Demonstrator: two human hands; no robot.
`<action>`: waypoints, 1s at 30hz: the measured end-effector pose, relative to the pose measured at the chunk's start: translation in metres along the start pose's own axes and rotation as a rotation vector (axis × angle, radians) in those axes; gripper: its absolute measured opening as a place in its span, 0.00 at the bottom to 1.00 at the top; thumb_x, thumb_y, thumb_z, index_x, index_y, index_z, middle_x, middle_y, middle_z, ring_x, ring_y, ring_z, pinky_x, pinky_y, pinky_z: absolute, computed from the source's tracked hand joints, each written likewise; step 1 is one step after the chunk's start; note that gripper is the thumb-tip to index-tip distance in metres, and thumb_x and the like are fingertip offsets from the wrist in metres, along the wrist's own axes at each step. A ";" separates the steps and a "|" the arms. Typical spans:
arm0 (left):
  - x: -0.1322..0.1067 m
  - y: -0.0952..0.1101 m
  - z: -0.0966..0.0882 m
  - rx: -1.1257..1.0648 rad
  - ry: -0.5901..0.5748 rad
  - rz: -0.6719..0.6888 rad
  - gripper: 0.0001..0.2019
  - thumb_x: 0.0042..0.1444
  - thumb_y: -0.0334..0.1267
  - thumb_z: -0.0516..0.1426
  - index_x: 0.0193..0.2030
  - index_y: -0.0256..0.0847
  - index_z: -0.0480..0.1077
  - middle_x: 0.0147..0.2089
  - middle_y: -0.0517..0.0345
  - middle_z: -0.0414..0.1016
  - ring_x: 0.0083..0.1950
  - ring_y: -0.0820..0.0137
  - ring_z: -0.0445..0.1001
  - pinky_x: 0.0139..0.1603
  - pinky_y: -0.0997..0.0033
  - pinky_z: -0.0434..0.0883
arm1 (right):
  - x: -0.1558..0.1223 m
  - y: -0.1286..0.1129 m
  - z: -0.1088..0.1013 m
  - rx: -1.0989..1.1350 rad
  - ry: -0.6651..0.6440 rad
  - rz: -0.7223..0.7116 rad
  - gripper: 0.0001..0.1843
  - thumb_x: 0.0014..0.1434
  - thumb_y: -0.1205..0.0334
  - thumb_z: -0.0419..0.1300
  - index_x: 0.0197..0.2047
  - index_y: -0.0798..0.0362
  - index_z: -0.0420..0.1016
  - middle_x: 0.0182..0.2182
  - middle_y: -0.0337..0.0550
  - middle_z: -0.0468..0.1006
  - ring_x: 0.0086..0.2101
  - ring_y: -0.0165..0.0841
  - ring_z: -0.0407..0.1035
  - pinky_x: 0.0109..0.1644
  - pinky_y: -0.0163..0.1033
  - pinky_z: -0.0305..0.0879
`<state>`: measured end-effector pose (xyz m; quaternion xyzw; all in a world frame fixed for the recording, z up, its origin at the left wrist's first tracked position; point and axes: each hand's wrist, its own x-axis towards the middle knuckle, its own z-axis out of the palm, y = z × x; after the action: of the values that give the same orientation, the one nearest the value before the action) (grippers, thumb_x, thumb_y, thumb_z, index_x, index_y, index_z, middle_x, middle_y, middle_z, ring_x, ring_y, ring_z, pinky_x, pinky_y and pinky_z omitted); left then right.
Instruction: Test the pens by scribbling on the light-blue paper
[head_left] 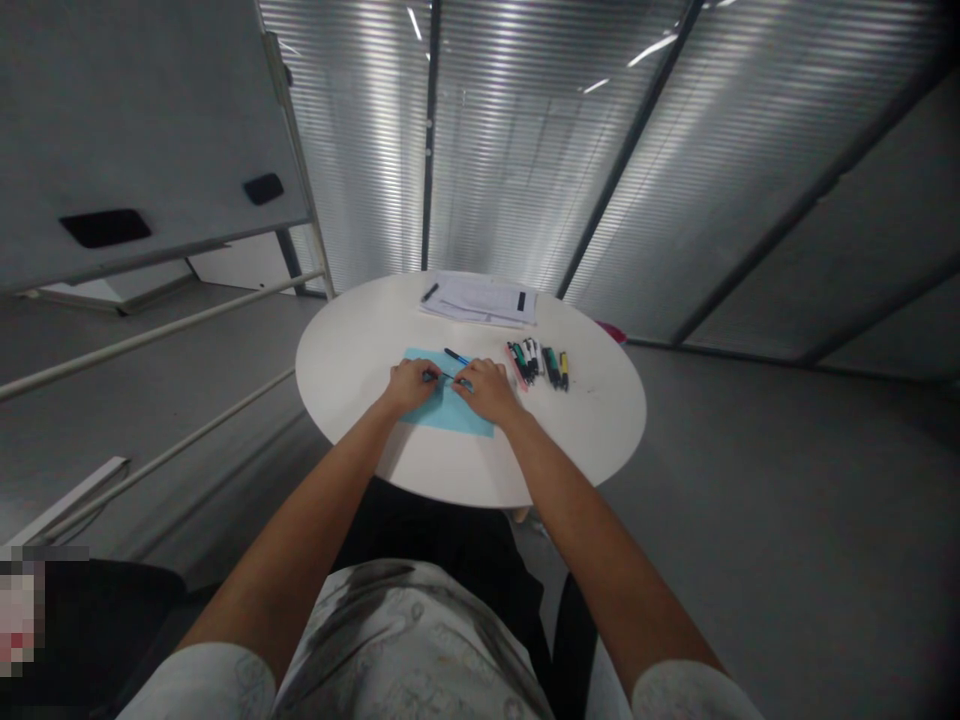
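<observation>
My left hand (411, 386) is closed, pinching a small dark pen part (430, 376) between thumb and fingers. Opposite it, my right hand (486, 390) is closed on a bluish pen part (465, 385). A thin dark piece (447, 376) spans the small gap between my fingertips; whether it joins the two parts I cannot tell. Both hands are just over a light blue sheet (448, 412) on the white round table (570, 440). Beyond the fingers lies a blue pen (455, 354) with a dark end, partly hidden by my right hand.
Several pens and markers (529, 360) lie grouped to the right of the sheet, a yellow one (564, 370) outermost. Papers (480, 300) with a black pen (430, 292) are at the table's far side. A whiteboard frame (319, 240) stands left.
</observation>
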<state>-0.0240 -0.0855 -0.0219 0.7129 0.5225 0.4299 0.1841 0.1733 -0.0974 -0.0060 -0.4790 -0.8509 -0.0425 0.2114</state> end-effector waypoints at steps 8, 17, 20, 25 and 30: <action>0.005 -0.007 -0.009 -0.590 0.199 -0.250 0.09 0.41 0.24 0.57 0.28 0.39 0.76 0.31 0.56 0.76 0.31 0.71 0.70 0.35 0.71 0.67 | 0.002 0.010 -0.003 0.130 0.129 0.152 0.13 0.66 0.54 0.53 0.44 0.49 0.77 0.42 0.45 0.78 0.45 0.39 0.67 0.54 0.46 0.56; 0.011 -0.008 -0.034 -1.383 0.354 -0.652 0.10 0.45 0.20 0.55 0.33 0.35 0.70 0.27 0.59 0.70 0.23 0.79 0.67 0.26 0.79 0.65 | 0.007 0.050 0.013 0.540 0.347 0.391 0.14 0.63 0.58 0.49 0.32 0.51 0.73 0.32 0.42 0.76 0.46 0.36 0.70 0.58 0.44 0.60; 0.010 -0.009 -0.039 -1.485 0.348 -0.701 0.12 0.46 0.19 0.53 0.36 0.36 0.68 0.26 0.60 0.69 0.23 0.79 0.67 0.25 0.80 0.66 | 0.007 0.052 0.019 0.493 0.291 0.351 0.12 0.61 0.60 0.52 0.32 0.51 0.74 0.36 0.45 0.77 0.55 0.38 0.65 0.61 0.45 0.58; 0.010 -0.009 -0.038 -1.490 0.340 -0.696 0.12 0.48 0.19 0.52 0.36 0.35 0.68 0.26 0.59 0.70 0.22 0.78 0.67 0.24 0.79 0.67 | 0.006 0.055 0.025 0.424 0.238 0.332 0.11 0.60 0.62 0.52 0.35 0.51 0.76 0.37 0.45 0.76 0.59 0.38 0.62 0.61 0.46 0.58; 0.010 -0.008 -0.038 -1.490 0.337 -0.700 0.12 0.48 0.19 0.52 0.37 0.35 0.68 0.26 0.60 0.70 0.22 0.78 0.66 0.24 0.80 0.67 | 0.006 0.056 0.025 0.402 0.238 0.308 0.11 0.60 0.63 0.52 0.35 0.51 0.77 0.38 0.47 0.76 0.59 0.39 0.63 0.61 0.47 0.59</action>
<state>-0.0586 -0.0807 -0.0020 0.1279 0.3133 0.6812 0.6491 0.2091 -0.0562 -0.0336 -0.5429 -0.7285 0.1036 0.4047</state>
